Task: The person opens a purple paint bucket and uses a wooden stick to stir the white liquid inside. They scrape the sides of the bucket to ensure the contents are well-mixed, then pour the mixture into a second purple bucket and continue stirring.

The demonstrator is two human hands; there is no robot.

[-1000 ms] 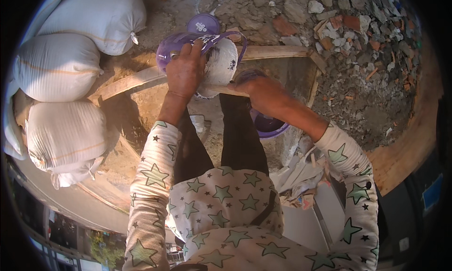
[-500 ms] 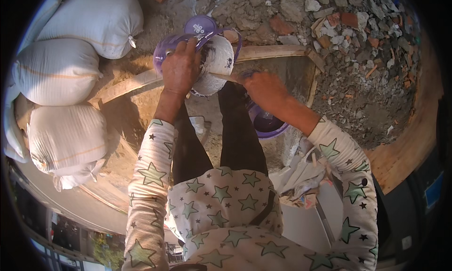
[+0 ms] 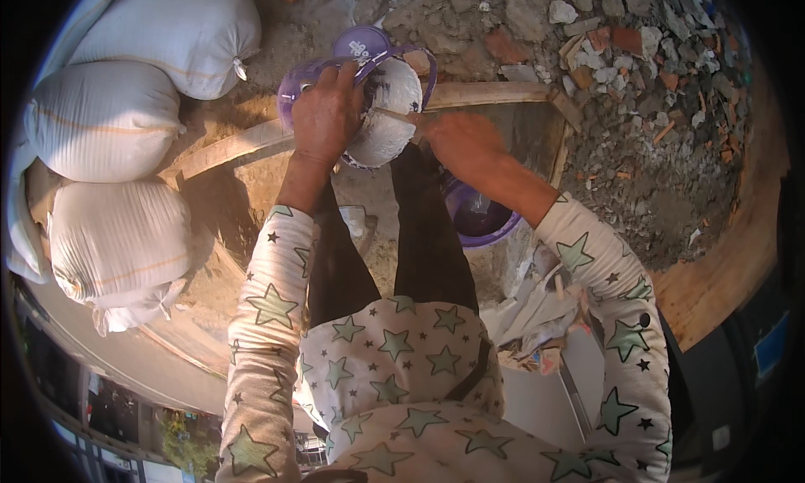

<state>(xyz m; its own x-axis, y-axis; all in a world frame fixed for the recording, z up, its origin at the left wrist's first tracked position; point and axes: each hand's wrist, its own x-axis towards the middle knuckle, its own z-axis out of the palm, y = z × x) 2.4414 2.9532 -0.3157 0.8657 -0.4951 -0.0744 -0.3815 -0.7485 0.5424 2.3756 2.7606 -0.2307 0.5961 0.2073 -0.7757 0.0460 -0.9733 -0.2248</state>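
My left hand [image 3: 323, 118] grips the rim of a tilted purple bucket [image 3: 293, 90], whose mouth faces right and shows a thick white substance [image 3: 381, 143] inside. My right hand [image 3: 465, 148] is closed around a thin flat tool [image 3: 394, 116], probably a stick or scraper, that reaches into the white substance; its handle is hidden by my fingers. Behind the bucket lies a purple lid [image 3: 360, 43]. A second purple bucket [image 3: 482, 231] with dark contents sits below my right hand, beside my dark-clad legs.
White tied sacks [image 3: 117, 248] are stacked at the left. A heap of broken brick and rubble [image 3: 654, 131] fills the upper right. Wooden planks [image 3: 490, 91] frame the work area; crumpled pale sheeting [image 3: 537, 319] lies at my right, and a board [image 3: 704, 298] curves along the right edge.
My right hand has moved up and slightly left, carrying the tool higher across the bucket's mouth. My left hand stays on the bucket, which has shifted only slightly.
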